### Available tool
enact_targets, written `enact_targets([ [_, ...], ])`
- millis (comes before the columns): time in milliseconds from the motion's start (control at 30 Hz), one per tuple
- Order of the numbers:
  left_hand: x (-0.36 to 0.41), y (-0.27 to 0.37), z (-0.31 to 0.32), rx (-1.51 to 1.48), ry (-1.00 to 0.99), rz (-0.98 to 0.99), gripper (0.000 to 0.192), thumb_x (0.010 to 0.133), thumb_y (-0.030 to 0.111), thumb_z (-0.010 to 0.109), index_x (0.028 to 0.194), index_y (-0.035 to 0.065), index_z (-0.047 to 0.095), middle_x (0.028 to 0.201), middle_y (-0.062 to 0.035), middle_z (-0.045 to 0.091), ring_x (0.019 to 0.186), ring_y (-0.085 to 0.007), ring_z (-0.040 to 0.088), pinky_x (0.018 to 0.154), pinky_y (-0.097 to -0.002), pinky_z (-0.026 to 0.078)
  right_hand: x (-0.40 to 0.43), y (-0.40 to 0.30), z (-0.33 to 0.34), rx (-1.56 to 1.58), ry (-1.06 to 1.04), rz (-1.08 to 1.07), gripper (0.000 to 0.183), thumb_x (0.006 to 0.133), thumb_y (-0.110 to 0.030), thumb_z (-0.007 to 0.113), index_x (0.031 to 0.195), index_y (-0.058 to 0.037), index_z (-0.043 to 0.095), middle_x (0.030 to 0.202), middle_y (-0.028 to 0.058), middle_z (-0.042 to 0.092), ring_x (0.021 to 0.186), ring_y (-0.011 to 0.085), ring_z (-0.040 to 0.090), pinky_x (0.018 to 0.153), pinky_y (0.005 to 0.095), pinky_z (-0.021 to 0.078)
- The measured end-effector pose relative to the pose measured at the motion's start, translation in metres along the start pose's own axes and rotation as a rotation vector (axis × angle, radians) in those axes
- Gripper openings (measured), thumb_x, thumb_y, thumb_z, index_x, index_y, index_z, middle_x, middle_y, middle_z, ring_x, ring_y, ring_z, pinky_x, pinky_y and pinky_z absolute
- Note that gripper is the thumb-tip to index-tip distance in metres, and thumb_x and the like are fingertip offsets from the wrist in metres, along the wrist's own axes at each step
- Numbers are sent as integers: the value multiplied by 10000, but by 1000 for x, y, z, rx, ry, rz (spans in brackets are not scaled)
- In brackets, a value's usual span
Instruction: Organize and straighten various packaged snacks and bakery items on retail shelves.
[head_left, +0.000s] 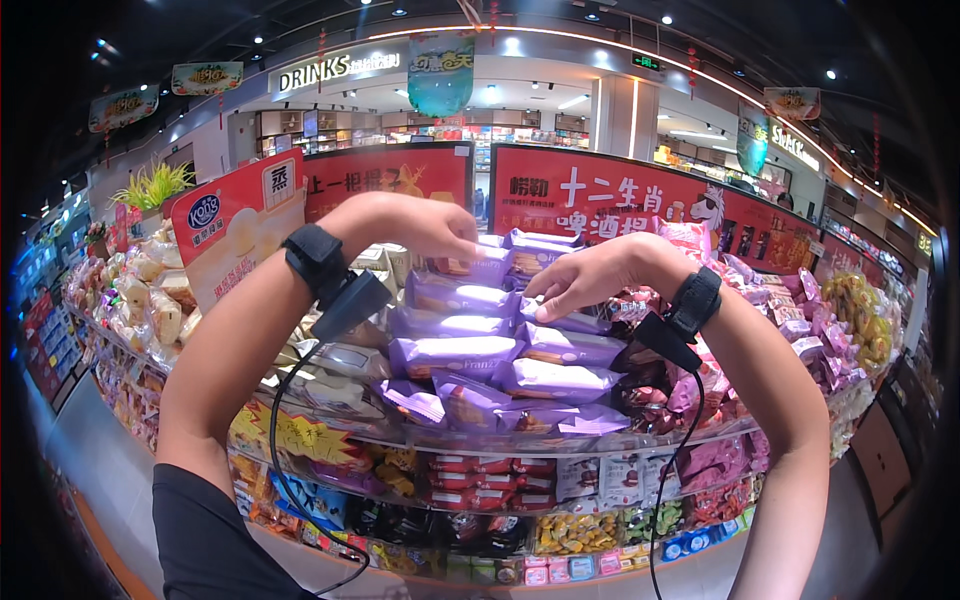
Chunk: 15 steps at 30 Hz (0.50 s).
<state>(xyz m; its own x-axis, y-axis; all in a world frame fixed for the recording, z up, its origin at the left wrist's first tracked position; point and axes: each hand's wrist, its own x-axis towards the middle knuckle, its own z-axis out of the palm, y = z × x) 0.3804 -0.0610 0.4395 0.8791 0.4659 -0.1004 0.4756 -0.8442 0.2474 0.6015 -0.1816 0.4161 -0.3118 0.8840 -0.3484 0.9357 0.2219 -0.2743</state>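
Observation:
Rows of purple Franzzi biscuit packs (455, 356) lie on the upper tier of a curved display stand before me. My left hand (439, 229) reaches over the back of the left row, fingers bent down and blurred near a pack (476, 266). My right hand (596, 277) is at the right row, its thumb and fingertips by the end of a purple pack (577, 322); whether it grips that pack I cannot tell. Towards the front edge, several packs (469, 401) lie tilted and jumbled. Both wrists wear black straps with cabled devices.
Pale wrapped packs (349, 364) lie left of the purple rows, dark red and pink ones (690, 394) to the right. A red and cream sign board (240, 225) stands at the left. Clear edging (517, 444) fronts the tier, above lower shelves of snacks. Black cables hang from both wrists.

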Motion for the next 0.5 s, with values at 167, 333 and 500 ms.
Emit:
enact_targets([
  [167, 28, -12, -17, 235, 57, -23, 497, 940, 390, 603, 1258, 10, 569, 1198, -140, 638, 1094, -255, 610, 935, -355, 468, 7, 2, -24, 23, 73, 73, 614, 963, -481, 557, 1347, -3, 525, 1232, 152, 628, 1151, 241, 583, 1005, 360, 448],
  [333, 47, -13, -12, 397, 75, -133, 531, 830, 351, 667, 1262, 54, 584, 1198, -131, 650, 1100, -295, 627, 892, -376, 501, 21, 11, -48, -390, 369, 107, 558, 855, -510, 632, 1177, -53, 643, 1031, 106, 686, 916, 269, 649, 795, 382, 507],
  [500, 60, -21, -5, 438, -14, -229, 504, 740, 350, 718, 1157, 74, 657, 1101, -130, 685, 982, -290, 675, 811, -374, 540, 30, 3, -59, -536, 296, 326, 606, 817, -560, 659, 1176, -72, 655, 1087, 101, 690, 980, 269, 657, 835, 384, 513],
])
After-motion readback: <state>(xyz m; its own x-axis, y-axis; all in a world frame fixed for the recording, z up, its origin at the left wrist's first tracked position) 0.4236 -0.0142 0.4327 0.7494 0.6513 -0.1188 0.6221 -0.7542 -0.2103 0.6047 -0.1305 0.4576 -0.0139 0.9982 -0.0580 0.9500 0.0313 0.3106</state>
